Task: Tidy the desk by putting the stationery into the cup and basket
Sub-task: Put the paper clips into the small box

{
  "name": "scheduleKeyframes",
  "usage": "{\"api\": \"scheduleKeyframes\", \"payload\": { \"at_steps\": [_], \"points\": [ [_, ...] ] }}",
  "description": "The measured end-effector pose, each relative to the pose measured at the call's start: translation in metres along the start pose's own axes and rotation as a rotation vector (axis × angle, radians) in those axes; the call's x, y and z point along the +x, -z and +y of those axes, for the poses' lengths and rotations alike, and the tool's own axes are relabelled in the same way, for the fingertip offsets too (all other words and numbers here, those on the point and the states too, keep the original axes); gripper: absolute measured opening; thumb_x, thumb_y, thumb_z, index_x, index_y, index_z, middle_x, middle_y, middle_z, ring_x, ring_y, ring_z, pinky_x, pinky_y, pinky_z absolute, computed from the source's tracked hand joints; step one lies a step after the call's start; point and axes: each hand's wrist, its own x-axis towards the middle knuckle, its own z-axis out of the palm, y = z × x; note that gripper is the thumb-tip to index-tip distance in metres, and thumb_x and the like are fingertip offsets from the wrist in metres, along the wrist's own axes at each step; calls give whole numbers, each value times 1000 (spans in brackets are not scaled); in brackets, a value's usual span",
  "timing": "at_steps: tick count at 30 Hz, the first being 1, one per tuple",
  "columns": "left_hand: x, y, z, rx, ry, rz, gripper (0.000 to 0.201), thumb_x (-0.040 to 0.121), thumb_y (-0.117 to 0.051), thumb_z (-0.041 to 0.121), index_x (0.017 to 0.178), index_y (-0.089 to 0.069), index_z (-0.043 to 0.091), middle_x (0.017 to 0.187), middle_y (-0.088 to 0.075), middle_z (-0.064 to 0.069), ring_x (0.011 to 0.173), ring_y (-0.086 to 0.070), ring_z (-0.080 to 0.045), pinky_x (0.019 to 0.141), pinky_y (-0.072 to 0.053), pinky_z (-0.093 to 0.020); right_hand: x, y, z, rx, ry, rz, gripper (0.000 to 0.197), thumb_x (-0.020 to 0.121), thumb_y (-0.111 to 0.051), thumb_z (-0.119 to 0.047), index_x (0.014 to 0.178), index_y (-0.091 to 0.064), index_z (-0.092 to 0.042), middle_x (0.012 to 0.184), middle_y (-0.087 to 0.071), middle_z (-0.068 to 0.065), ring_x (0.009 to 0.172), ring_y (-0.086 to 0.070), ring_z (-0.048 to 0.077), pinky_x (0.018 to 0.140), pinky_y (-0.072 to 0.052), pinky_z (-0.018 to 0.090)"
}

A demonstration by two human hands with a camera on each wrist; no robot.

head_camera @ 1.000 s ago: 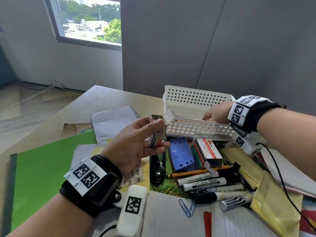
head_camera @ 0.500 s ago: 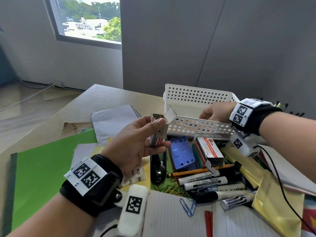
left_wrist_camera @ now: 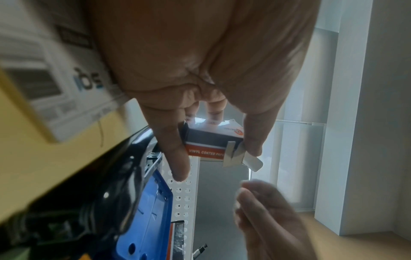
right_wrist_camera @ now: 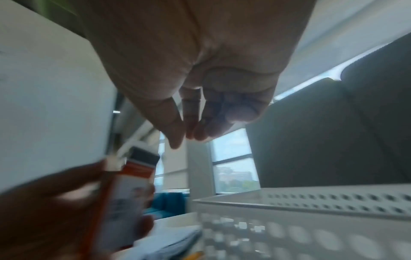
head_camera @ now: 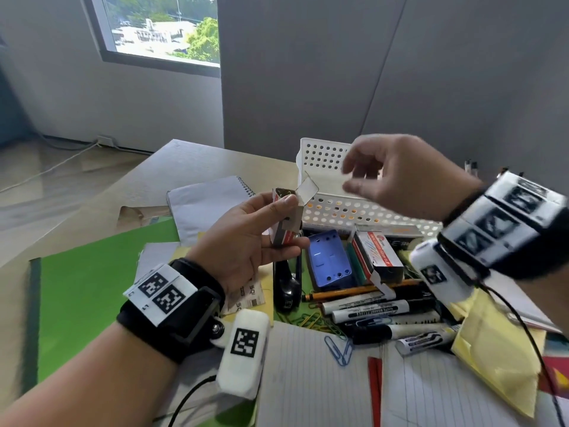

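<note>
My left hand holds a small red and white paper-clip box upright over the desk, its top flap open. The left wrist view shows the box pinched between thumb and fingers. The white perforated basket stands just behind it. My right hand hovers blurred above the basket's near wall, a little right of the flap. Its fingers are loosely curled and apart, and nothing shows between them. In the right wrist view its fingertips hang above the box and the basket.
A blue plastic case, a second opened box, several markers, loose paper clips and a black tool crowd the desk below the basket. A green folder lies left, yellow paper right.
My right hand has lifted out of the basket and swung up and left toward the open box. The left hand still holds the box in the same place.
</note>
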Motion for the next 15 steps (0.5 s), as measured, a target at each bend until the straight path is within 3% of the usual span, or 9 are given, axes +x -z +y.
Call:
{"api": "scheduleKeyframes", "payload": {
  "at_steps": [2,4,6,9,13,15],
  "points": [
    [0,0,0,10,-3,4,37,81,-75,32,111,-67,12,104,-70,-12,89,-72,-39,73,-63,-36,-27,-2,-36,-87,67,-292,20,84,-70,-43,103,-67,-37,82,-64,-21,75,-63,-1,75,-58,24],
    [0,0,-1,23,-2,8,38,80,-76,33,111,-68,13,106,-69,-13,88,-73,-38,73,-63,-36,-47,-15,-57,-244,81,-630,41,83,-72,-53,122,-61,-44,93,-57,-25,81,-56,-3,79,-54,23],
    [1,0,-1,29,-2,8,39,77,-77,34,109,-69,14,105,-69,-12,91,-72,-40,74,-63,-36,-59,-33,-66,-333,135,-828,62,80,-75,-60,135,-53,-43,108,-57,-20,90,-55,3,83,-56,31],
    [2,0,-2,35,-5,6,40,76,-78,35,110,-69,15,103,-70,-10,93,-72,-41,73,-63,-36,-60,-55,-61,-361,176,-859,54,85,-74,-41,135,-55,-40,119,-55,-8,93,-55,15,80,-55,38],
    [1,1,-2,38,-5,2,42,75,-79,36,111,-69,16,102,-69,-9,93,-72,-42,74,-63,-36,-54,-61,-51,-325,201,-806,51,92,-68,-26,139,-54,-42,127,-54,-11,92,-43,7,75,-39,26],
    [1,0,-1,40,-5,0,39,75,-79,36,108,-70,17,103,-69,-10,93,-72,-41,72,-64,-35,-55,-62,-50,-309,203,-766,50,96,-63,-23,139,-53,-45,131,-54,-13,97,-48,9,75,-37,24]
  ]
}}
